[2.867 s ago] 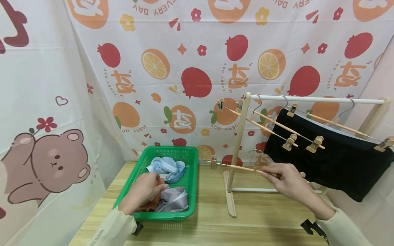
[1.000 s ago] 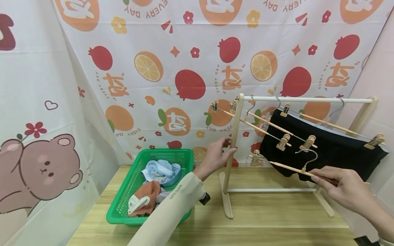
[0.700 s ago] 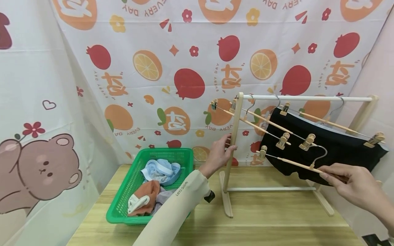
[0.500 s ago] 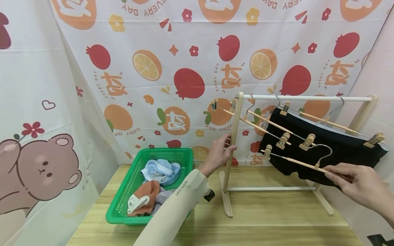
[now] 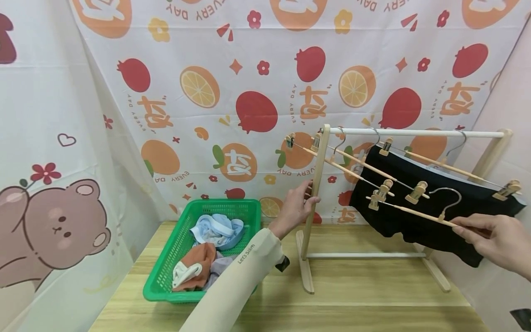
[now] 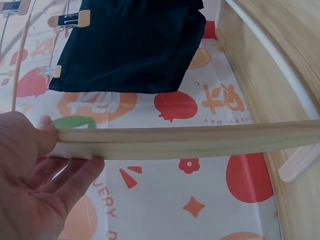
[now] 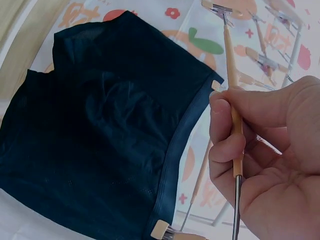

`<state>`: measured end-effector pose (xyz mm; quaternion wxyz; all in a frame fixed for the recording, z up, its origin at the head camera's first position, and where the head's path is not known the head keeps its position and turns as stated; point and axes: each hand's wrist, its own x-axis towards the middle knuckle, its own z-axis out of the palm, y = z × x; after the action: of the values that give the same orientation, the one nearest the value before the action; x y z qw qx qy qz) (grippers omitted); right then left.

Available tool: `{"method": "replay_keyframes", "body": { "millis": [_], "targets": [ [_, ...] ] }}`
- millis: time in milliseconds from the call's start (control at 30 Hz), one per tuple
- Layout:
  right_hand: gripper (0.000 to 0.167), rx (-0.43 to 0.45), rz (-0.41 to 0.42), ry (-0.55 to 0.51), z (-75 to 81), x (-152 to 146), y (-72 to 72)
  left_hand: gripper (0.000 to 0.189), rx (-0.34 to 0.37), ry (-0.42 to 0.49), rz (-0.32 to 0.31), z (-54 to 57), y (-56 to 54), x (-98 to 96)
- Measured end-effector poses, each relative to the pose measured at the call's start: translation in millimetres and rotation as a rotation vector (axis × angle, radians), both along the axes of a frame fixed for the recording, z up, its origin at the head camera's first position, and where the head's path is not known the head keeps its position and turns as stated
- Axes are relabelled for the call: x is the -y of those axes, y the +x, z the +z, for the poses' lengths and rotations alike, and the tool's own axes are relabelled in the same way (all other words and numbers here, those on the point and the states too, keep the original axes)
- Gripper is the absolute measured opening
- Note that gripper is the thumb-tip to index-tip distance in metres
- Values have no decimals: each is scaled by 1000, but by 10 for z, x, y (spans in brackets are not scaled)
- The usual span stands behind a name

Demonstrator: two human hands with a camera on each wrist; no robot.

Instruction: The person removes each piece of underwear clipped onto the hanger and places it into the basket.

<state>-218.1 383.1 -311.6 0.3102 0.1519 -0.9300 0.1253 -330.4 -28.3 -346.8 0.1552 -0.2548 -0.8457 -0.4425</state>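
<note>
In the head view my left hand (image 5: 292,207) is at the near-left wooden post of the clothes rack (image 5: 321,159). The left wrist view shows thumb and fingers on opposite sides of that post (image 6: 190,142). My right hand (image 5: 493,240) grips the wooden bar of a clip hanger (image 5: 419,215), in front of the rack. No garment is on this hanger; its hook points up, below the rail. Behind it, black shorts (image 5: 415,198) hang by their waistband from another clip hanger. The right wrist view has the fingers curled round the hanger bar (image 7: 229,60).
Two further bare clip hangers hang on the white rail (image 5: 419,132), their clips jutting left past the post. A green basket (image 5: 257,240) on the wooden table (image 5: 282,295) holds light-blue (image 5: 217,230), rust-orange (image 5: 203,258) and greyish-lilac cloth. A printed curtain (image 5: 257,46) stands behind.
My left hand has left the basket and come to the rack post. The right hand has carried the hanger rightward, across the front of the black shorts.
</note>
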Motion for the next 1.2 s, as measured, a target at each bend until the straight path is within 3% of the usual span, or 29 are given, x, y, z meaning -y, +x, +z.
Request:
{"method": "replay_keyframes", "body": {
  "millis": [500,933,1200],
  "targets": [
    [11,71,-55,73,163,-150,-241,34,-8,-19,13,-23,10,-1],
    [20,180,-49,72,531,-40,-522,36,-17,-23,14,-8,-7,-1],
    [22,160,-36,48,738,100,-594,36,-49,-32,16,-10,-12,-3]
  ]
}}
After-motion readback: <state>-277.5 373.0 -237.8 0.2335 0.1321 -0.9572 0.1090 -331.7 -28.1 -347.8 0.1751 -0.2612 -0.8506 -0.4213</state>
